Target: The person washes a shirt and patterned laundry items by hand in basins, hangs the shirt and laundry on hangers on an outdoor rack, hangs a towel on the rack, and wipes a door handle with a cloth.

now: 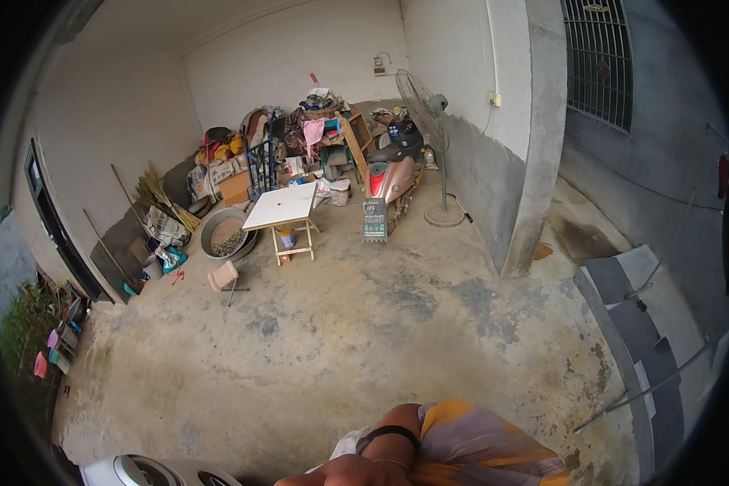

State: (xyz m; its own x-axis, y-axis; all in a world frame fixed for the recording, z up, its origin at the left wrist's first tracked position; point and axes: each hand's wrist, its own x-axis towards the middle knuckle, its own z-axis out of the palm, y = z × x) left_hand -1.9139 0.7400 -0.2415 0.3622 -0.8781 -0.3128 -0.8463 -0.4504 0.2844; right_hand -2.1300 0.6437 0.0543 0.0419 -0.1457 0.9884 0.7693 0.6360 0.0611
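From here I make out only part of a hand at the lower edge; I can't tell which one it is, or whether it's wide, narrow or holding anything. Just beyond it is some white material, beside an arm with a dark band. Yellow-and-grey patterned cloth spreads to its right, a white rounded appliance sits left, and a white worktop stands well ahead.
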